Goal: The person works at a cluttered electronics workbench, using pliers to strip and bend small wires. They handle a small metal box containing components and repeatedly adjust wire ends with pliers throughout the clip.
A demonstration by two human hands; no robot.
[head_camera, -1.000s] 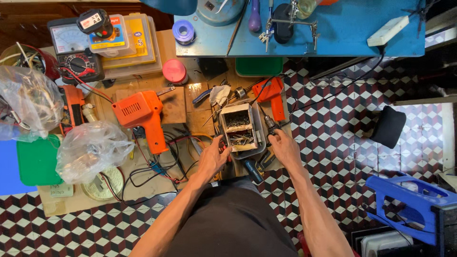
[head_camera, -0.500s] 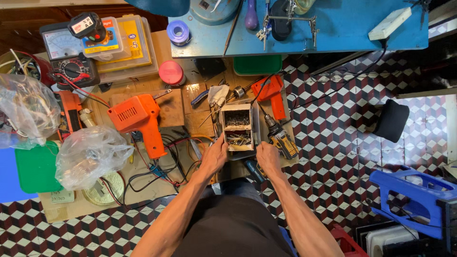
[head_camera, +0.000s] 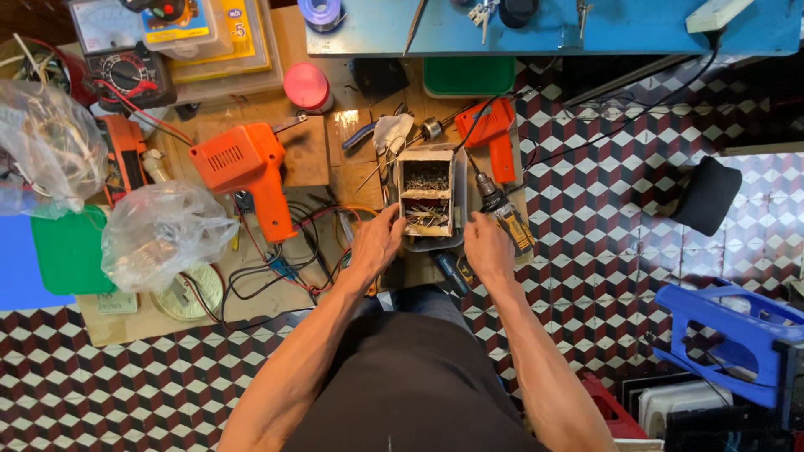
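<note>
Looking down, we see our two hands on a small box (head_camera: 427, 201) with parts in it. The box sits on the wooden board (head_camera: 251, 289), near its right edge, with its bottom end toward us. It has little rooms inside. The top room holds dark screws or bits, and the lower room holds shiny metal pieces.

Our left hand (head_camera: 378, 243) is at the left side of the box, near its bottom corner. Its fingers are bent and touch the box wall. Our right hand (head_camera: 486, 244) is at the right side, just beside the box. Its fingers are curled, but we cannot tell if they grip the box or only rest by it. A yellow and black tool (head_camera: 505, 216) lies just by that hand.

We think the work with the box is only starting. Nothing is lifted out, and both hands look empty.

An orange drill-shaped tool (head_camera: 247, 172) lies to the left, well apart from the box. A clear plastic bag (head_camera: 159, 234) sits near the board's left edge.
</note>
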